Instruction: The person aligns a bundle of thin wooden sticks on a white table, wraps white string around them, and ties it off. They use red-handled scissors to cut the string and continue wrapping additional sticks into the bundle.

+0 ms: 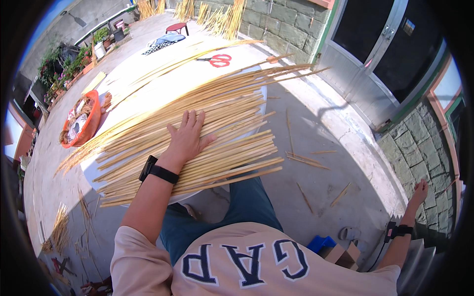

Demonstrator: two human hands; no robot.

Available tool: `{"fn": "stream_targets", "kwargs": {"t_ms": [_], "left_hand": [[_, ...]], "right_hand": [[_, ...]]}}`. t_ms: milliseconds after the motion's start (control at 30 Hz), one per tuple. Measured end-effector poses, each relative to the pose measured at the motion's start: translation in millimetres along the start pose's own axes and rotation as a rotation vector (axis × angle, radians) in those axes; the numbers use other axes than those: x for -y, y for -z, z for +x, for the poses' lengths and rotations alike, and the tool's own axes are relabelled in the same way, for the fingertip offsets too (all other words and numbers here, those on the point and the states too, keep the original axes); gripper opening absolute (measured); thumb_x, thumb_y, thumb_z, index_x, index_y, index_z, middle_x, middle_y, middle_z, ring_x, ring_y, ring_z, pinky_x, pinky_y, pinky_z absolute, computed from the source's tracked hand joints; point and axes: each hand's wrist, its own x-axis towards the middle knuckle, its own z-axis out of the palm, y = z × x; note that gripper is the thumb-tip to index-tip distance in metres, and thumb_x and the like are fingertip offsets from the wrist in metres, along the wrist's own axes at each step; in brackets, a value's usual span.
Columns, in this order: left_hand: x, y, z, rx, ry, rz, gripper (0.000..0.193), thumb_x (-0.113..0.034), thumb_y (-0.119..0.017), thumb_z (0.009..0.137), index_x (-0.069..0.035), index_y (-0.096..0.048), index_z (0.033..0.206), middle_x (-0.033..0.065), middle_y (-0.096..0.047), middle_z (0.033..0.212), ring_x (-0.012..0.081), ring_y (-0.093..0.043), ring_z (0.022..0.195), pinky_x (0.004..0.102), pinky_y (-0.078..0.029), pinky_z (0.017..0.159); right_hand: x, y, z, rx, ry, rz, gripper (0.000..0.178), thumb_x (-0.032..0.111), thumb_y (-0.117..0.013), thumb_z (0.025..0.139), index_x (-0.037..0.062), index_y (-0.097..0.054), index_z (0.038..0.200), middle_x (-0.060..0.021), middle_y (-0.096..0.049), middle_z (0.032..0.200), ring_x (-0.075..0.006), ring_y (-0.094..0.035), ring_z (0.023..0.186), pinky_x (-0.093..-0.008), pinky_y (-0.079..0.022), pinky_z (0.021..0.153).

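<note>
Spread flat, my left hand (188, 135) presses down on a wide layer of straw-coloured stalks (232, 118) laid side by side across a round white table (247, 52). Its fingers are apart and it grips nothing. Far out to the right, my right hand (419, 192) is raised beside the stone wall, its fingers drawn together; what they hold, if anything, is too small to make out. Red-handled scissors (218, 60) lie beyond the stalks. At the table's left stands an orange basin (90, 123) with dry plant matter and a pale bag inside.
Folded blue cloth (170, 38) rests at the table's far side, near a red stool (177, 27). Loose stalks (308, 160) lie on the concrete. A blue container (320, 244) and an open cardboard box (343, 256) sit low on my right. Metal doors (363, 84) stand at the right.
</note>
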Motion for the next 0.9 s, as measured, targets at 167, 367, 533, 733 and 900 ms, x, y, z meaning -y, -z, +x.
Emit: {"fn": "stream_targets", "kwargs": {"t_ms": [167,367,533,733,900], "left_hand": [[-2.1,0.4,-4.0,0.065,-0.002,-0.013,0.085,-0.068,-0.038,0.085,-0.008,-0.026,0.143,0.0198,-0.024,0.148,0.0366,-0.019,0.138,0.0756,-0.015,0.095],[0.8,-9.0,-5.6,0.03,0.025,0.08,0.084,-0.067,-0.037,0.086,-0.01,-0.023,0.145,0.0202,-0.019,0.15,0.0366,-0.014,0.14,0.0735,-0.011,0.097],[0.6,-8.9,2.8,0.074,0.056,0.069,0.087,-0.07,-0.034,0.085,-0.009,-0.02,0.146,0.0219,-0.015,0.15,0.0366,-0.01,0.141,0.0739,-0.008,0.098],[1.4,18.8,0.9,0.139,0.11,-0.029,0.084,-0.065,-0.039,0.087,-0.008,-0.021,0.145,0.0251,-0.014,0.149,0.0371,-0.009,0.141,0.0673,-0.01,0.104],[38.7,54.3,15.6,0.237,0.17,-0.022,0.075,-0.053,-0.042,0.092,-0.006,-0.019,0.145,0.0226,-0.014,0.15,0.0339,-0.008,0.141,0.0559,-0.013,0.111]], "right_hand": [[30.8,-158.8,-270.3,0.667,-0.433,0.108,0.011,0.015,-0.052,0.093,0.0049,-0.058,0.093,0.0002,-0.052,0.07,-0.0086,-0.053,0.063,-0.0248,-0.05,0.056],[102.8,-225.8,-439.9,1.265,-0.571,0.175,0.013,0.014,-0.055,0.091,0.0021,-0.06,0.091,-0.004,-0.058,0.072,-0.0108,-0.057,0.062,-0.0267,-0.05,0.057],[129.2,-244.9,-486.0,1.572,-0.087,0.109,0.011,0.013,-0.057,0.089,0.0026,-0.061,0.091,-0.0096,-0.062,0.08,-0.0213,-0.061,0.069,-0.0314,-0.05,0.063],[143.2,-260.4,-497.0,1.578,0.355,0.17,0.008,0.011,-0.058,0.086,0.0035,-0.061,0.088,-0.0135,-0.06,0.086,-0.0339,-0.059,0.081,-0.0363,-0.049,0.069],[143.2,-261.7,-502.9,1.451,0.428,0.184,0.008,0.013,-0.057,0.088,0.0048,-0.06,0.088,-0.0136,-0.058,0.084,-0.0345,-0.059,0.076,-0.0379,-0.05,0.065]]}}
